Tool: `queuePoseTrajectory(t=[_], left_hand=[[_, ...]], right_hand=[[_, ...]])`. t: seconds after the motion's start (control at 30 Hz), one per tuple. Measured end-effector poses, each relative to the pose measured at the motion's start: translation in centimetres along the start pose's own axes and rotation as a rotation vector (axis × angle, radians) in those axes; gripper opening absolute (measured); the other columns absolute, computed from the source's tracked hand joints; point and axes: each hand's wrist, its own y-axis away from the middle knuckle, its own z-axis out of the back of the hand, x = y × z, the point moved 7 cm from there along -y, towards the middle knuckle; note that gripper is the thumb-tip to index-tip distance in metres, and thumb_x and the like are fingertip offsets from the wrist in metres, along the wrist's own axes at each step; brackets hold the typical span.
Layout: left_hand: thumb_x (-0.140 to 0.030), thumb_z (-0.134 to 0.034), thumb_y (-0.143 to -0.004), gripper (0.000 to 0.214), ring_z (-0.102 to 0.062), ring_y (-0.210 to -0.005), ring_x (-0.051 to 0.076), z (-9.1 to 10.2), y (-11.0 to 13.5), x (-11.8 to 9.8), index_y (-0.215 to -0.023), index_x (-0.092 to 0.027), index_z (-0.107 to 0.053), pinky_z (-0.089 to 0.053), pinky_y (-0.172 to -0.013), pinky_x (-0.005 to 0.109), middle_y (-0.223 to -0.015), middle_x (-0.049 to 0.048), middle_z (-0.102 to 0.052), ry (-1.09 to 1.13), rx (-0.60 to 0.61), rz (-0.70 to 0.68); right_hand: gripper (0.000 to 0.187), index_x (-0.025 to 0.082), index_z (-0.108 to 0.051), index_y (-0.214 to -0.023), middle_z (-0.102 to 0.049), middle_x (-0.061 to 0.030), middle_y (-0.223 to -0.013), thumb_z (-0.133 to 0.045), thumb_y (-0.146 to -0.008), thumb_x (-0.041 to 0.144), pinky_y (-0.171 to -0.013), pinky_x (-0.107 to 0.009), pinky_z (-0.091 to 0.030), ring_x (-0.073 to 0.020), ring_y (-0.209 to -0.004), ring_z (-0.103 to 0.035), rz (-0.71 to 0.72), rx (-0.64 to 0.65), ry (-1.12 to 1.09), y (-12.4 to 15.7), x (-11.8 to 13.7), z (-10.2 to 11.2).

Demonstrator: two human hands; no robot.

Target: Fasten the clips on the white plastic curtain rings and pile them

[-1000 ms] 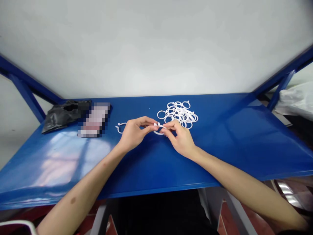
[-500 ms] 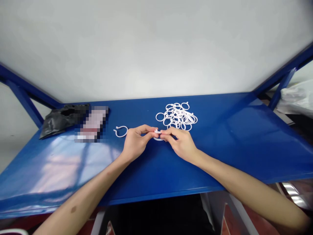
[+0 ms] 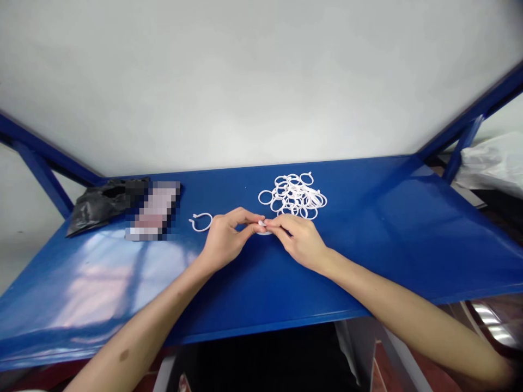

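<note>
Between my two hands is a white plastic curtain ring (image 3: 262, 223), mostly hidden by the fingers, with its small clasp end showing between the fingertips. My left hand (image 3: 226, 239) pinches it from the left with thumb and forefinger. From the right, my right hand (image 3: 304, 239) pinches the same ring, and the two sets of fingertips nearly meet. A similar white ring, an unfastened curtain ring (image 3: 200, 231) with a gap at its left, lies just left of my left hand. Beyond my right hand lies a heap of white curtain rings (image 3: 296, 197), several overlapping.
The blue table (image 3: 392, 234) has a raised blue frame at both sides and a pale wall (image 3: 261, 81) behind it. On the left lie a black plastic bag (image 3: 90, 209) and a blurred-out flat object (image 3: 157, 207). Clear plastic (image 3: 490, 163) hangs at the far right.
My fingertips have drawn closer together around the ring, and less of its clasp shows. The camera view has shifted slightly; the heap and the unfastened ring lie as before.
</note>
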Motion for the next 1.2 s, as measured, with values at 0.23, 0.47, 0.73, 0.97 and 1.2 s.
queuePoseTrajectory(t=[0.23, 0.47, 0.73, 0.97, 1.2], left_hand=[[-0.024, -0.056, -0.091, 0.028, -0.062, -0.107, 0.03, 6.8, -2.2, 3.8, -0.116, -0.02, -0.069, -0.048, -0.093, 0.042, -0.112, 0.0086, -0.073, -0.687, 0.066, -0.035], [-0.01, -0.051, -0.082, 0.019, -0.062, -0.095, 0.029, 6.9, -2.1, 8.3, -0.089, -0.019, -0.066, -0.047, -0.083, 0.039, -0.098, 0.0105, -0.068, -0.885, 0.206, 0.063], [-0.022, -0.042, -0.098, 0.023, -0.062, -0.085, 0.019, 2.4, -2.2, 3.0, -0.104, -0.021, -0.064, -0.05, -0.079, 0.033, -0.101, 0.0054, -0.062, -0.489, 0.159, -0.1], [-0.024, -0.055, -0.096, 0.011, -0.064, -0.082, 0.012, 0.3, -0.8, -0.5, -0.102, -0.021, -0.063, -0.052, -0.074, 0.025, -0.1, 0.0027, -0.068, -0.081, 0.084, -0.137], [-0.042, -0.063, -0.093, 0.025, -0.065, -0.068, 0.012, 1.1, -1.2, 1.8, -0.102, -0.019, -0.068, -0.051, -0.066, 0.024, -0.083, 0.002, -0.076, 0.127, 0.072, 0.162]], right_hand=[[0.021, 0.018, -0.073, -0.096, -0.07, -0.0097, -0.096, -0.054, -0.1, 0.026, -0.077, -0.036, -0.05, -0.024, -0.093, -0.061, -0.105, 0.077, 0.558, -5.5, -3.8, 1.7], [0.022, 0.013, -0.077, -0.096, -0.071, -0.0134, -0.094, -0.055, -0.096, 0.018, -0.083, -0.042, -0.047, -0.0299, -0.097, -0.054, -0.174, 0.243, 0.727, -9.0, -7.8, 1.6], [0.021, 0.018, -0.07, -0.108, -0.072, -0.0104, -0.102, -0.054, -0.101, 0.032, -0.093, -0.045, -0.05, -0.0269, -0.101, -0.06, -0.007, 0.114, 0.419, -4.9, -1.9, 0.7], [0.019, 0.023, -0.049, -0.117, -0.069, 0.0017, -0.081, -0.054, -0.099, 0.029, -0.066, -0.03, -0.054, -0.0143, -0.068, -0.067, -0.271, 0.1, -0.207, -0.7, -2.1, -2.2], [0.026, 0.025, -0.052, -0.12, -0.057, 0.0068, -0.072, -0.056, -0.094, 0.02, -0.064, -0.027, -0.051, -0.0111, -0.064, -0.063, -0.3, -0.02, -0.225, -1.0, -2.2, -0.7]])
